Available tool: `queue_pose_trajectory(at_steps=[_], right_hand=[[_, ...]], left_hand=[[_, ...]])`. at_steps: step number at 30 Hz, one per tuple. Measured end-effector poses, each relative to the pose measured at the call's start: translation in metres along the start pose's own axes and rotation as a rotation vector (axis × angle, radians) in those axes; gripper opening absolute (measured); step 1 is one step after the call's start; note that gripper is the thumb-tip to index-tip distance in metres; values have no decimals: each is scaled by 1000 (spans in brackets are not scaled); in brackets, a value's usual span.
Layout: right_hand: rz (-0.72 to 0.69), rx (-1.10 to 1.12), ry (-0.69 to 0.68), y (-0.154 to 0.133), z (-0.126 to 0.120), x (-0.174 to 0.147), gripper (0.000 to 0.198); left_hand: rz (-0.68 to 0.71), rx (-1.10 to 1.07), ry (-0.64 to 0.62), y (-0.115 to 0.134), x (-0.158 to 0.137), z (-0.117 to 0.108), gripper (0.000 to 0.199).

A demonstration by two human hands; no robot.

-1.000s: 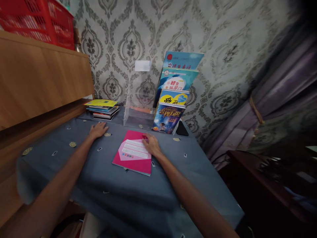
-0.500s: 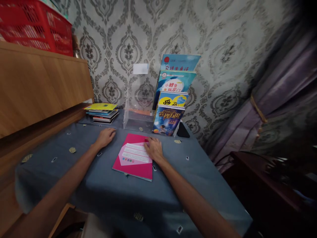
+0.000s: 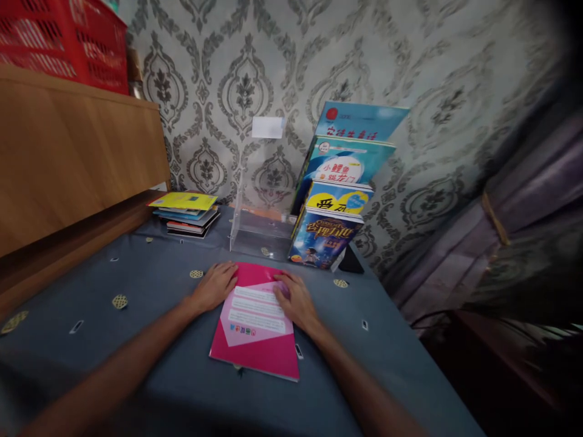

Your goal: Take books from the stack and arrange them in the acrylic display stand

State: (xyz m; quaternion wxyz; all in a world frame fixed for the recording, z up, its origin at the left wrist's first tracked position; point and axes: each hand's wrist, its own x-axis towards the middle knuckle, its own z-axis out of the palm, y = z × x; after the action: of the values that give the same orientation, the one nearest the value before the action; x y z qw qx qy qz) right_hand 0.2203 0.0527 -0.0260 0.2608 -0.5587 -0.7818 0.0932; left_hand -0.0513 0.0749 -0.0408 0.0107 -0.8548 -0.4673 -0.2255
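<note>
A pink book (image 3: 268,349) lies flat on the dark blue tablecloth, its cover carrying a pale panel of upside-down print. At its upper left edge rests my left hand (image 3: 215,287), open, fingertips reaching the border of the cover. My right hand (image 3: 298,303) lies open over the upper right side, thumb and fingers apart on the cover. Behind the book stands a clear acrylic book stand (image 3: 255,233). Its right side holds upright books in steps, with a blue paperback (image 3: 321,240) in front and a tall teal book (image 3: 350,161) farther back.
At the back left is a stack of books (image 3: 186,212) with a yellow one on top. A black phone-like object (image 3: 351,261) lies right of the stand. A wooden cabinet (image 3: 82,158) bearing a red basket (image 3: 95,54) borders the left; a curtain (image 3: 483,237) hangs right.
My left hand has moved right, from the bare cloth to the pink book's left edge. My right hand stays on the book's right side. The camera view has shifted closer.
</note>
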Motion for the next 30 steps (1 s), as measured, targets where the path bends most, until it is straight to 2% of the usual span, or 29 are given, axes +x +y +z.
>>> queue_pose_trajectory(at_steps=[9, 17, 22, 30], right_hand=[[-112, 129, -31, 25, -1, -8, 43], [-124, 137, 2, 31, 2, -14, 42], [-124, 89, -47, 25, -5, -10, 43], [-78, 176, 1, 25, -4, -1, 43]], left_hand=[[-4, 25, 35, 9, -7, 5, 37], [17, 20, 49, 12, -5, -1, 37], [32, -26, 67, 10, 0, -6, 36], [-40, -9, -77, 7, 6, -9, 46]])
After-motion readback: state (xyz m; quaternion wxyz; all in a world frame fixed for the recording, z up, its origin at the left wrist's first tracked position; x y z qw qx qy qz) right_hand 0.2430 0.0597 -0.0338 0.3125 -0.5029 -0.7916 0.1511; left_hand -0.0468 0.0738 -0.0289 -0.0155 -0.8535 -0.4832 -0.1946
